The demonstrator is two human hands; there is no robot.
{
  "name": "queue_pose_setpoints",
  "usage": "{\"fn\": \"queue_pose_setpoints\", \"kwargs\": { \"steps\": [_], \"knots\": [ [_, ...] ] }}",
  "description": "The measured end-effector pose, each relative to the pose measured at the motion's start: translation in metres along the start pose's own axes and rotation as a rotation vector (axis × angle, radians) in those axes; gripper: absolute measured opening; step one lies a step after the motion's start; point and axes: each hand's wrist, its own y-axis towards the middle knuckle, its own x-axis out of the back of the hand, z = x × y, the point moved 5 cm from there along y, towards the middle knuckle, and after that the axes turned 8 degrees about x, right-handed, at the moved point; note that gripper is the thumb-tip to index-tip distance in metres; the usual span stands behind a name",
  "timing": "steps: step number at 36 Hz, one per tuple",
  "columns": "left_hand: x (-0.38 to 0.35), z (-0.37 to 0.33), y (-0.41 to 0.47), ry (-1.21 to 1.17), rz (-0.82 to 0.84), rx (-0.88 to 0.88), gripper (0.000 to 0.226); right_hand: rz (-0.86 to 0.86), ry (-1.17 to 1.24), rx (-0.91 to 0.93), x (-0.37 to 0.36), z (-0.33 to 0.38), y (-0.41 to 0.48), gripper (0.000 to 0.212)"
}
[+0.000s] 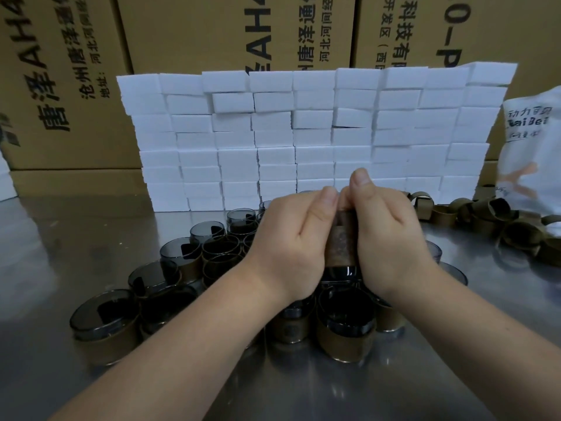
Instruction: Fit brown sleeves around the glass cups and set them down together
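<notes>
Now L hand, R hand both grip brown sleeve on glass cup, fingers curled

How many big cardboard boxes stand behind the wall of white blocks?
3 in view: the left box, the middle box, the right box. The white blocks may hide more. A brown strip below the left box may be another.

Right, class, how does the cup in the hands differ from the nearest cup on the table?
The held cup is lifted, gripped by the left hand and right hand; the nearest cup stands on the table. The held cup shows sleeve above bare glass; the nearest cup, glass above sleeve. Both are dark glass with brown sleeves.
</notes>
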Motion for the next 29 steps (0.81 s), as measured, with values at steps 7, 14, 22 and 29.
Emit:
{"fn": "queue_pose_setpoints", "kwargs": {
  "steps": [7, 14, 22, 29],
  "knots": [
    [-0.002, 0.005, 0.0, -0.018, 0.035, 0.003, 0.045, 0.001, -0.043, 0.015, -0.001, -0.001, -0.004, 0.049],
    [-0.001, 0.004, -0.001, -0.003, 0.033, -0.007, 0.046, 0.013, -0.023, 0.021, -0.002, -0.001, -0.008, 0.055],
    [0.011, -0.014, 0.004, 0.078, -0.024, -0.16, 0.049, 0.081, -0.046, 0.207, -0.001, 0.02, 0.005, 0.056],
    [0.04, -0.016, 0.017, 0.453, -0.164, -0.311, 0.033, 0.432, -0.405, 0.225, -0.005, 0.027, 0.011, 0.019]
  ]
}}
